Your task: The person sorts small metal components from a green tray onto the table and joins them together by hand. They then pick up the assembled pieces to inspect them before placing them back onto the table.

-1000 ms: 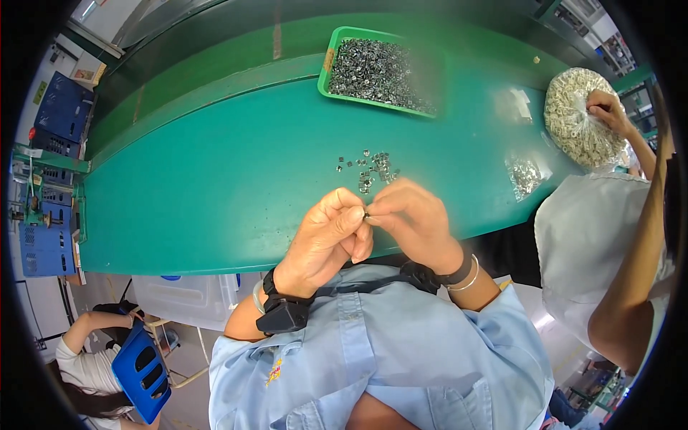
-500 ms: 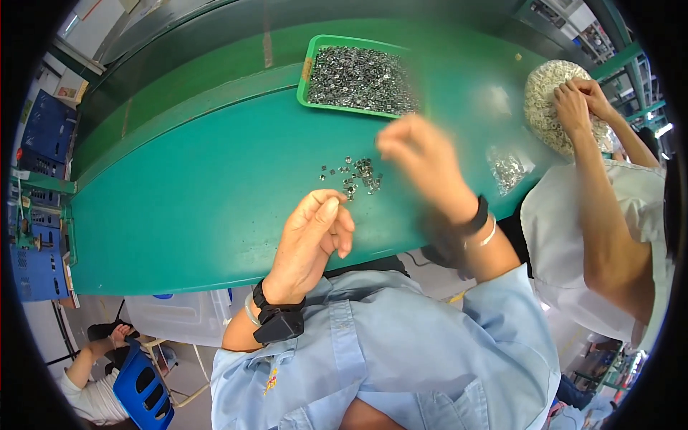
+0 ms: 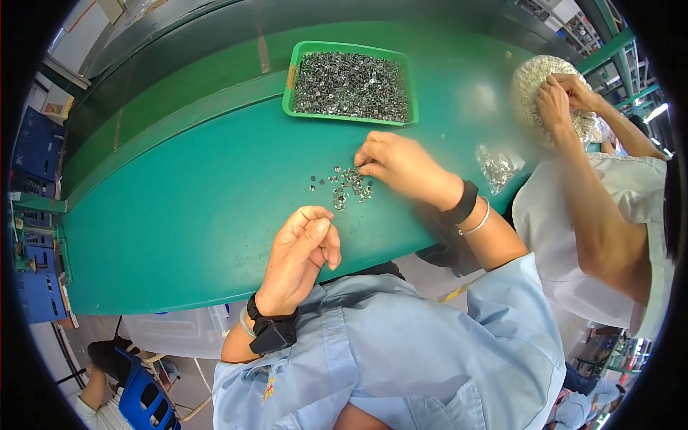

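A small loose pile of shiny metal pieces [image 3: 342,193] lies on the green tabletop [image 3: 179,222]. My right hand [image 3: 401,166] reaches over the far right edge of that pile, thumb and fingers pinched together at the pieces. Whatever sits between those fingertips is too small to make out. Just on the near left side of the pile, my left hand [image 3: 295,251] is held with its thumb against the curled forefinger. Its other fingers bend loosely inward, and anything in its pinch is hidden.
Beyond the pile stands a green tray [image 3: 413,89] full of similar metal pieces. To the right lies a clear bag [image 3: 497,166] of small shiny parts. A co-worker's hands [image 3: 562,100] rest on a large bag of pale pieces [image 3: 527,89]. A blue chair [image 3: 147,390] is at lower left.
My right hand, blurred and farther right of the pile before, has come left onto its far right edge. My left hand keeps its pinched shape. The whole view has shifted slightly.
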A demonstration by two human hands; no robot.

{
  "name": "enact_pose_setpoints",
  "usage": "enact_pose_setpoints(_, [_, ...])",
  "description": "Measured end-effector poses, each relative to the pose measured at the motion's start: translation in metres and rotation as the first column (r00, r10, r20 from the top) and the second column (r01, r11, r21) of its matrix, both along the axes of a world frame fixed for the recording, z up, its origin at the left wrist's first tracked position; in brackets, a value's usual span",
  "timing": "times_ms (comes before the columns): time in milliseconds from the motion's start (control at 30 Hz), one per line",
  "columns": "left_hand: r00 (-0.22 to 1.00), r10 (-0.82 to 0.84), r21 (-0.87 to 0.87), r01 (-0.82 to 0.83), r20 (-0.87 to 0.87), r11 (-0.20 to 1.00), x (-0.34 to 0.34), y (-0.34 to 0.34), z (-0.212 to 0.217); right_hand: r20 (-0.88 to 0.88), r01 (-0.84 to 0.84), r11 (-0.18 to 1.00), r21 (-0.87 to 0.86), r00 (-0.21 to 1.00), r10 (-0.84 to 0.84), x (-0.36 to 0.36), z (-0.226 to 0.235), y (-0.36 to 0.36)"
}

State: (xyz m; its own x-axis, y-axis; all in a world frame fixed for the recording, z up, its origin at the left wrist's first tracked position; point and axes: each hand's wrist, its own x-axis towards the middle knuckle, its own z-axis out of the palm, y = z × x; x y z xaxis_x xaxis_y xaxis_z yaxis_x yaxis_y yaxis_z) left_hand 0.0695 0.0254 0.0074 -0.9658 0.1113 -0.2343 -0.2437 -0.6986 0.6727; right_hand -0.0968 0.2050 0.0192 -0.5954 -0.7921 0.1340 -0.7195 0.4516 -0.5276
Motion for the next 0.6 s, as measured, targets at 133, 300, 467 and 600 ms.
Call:
enact_pose_setpoints(133, [1.0, 0.014, -0.045, -0.014, -0.002, 0.999, -0.001, 0.003, 0.002, 0.056, 0.05, 0.995, -0.09, 0.997, -0.045, 0.01, 0.007, 0.003])
enact_pose_setpoints(300, [0.999, 0.044, -0.178, -0.041, 0.015, 0.983, -0.002, 0.009, 0.018, -0.01, -0.027, 0.96, -0.28, 1.0, 0.025, 0.052, 0.026, -0.002])
enact_pose_setpoints(467, [0.999, -0.031, -0.244, 0.024, -0.024, 0.97, -0.007, 0.018, 0.013, -0.13, -0.088, 0.933, -0.349, 0.99, 0.045, 0.069, 0.024, 0.0])
enact_pose_setpoints(600, [0.997, 0.014, -0.222, -0.031, -0.077, 0.975, -0.006, 0.017, 0.007, -0.096, -0.1, 0.904, -0.415, 0.993, 0.066, 0.072, 0.016, 0.002])
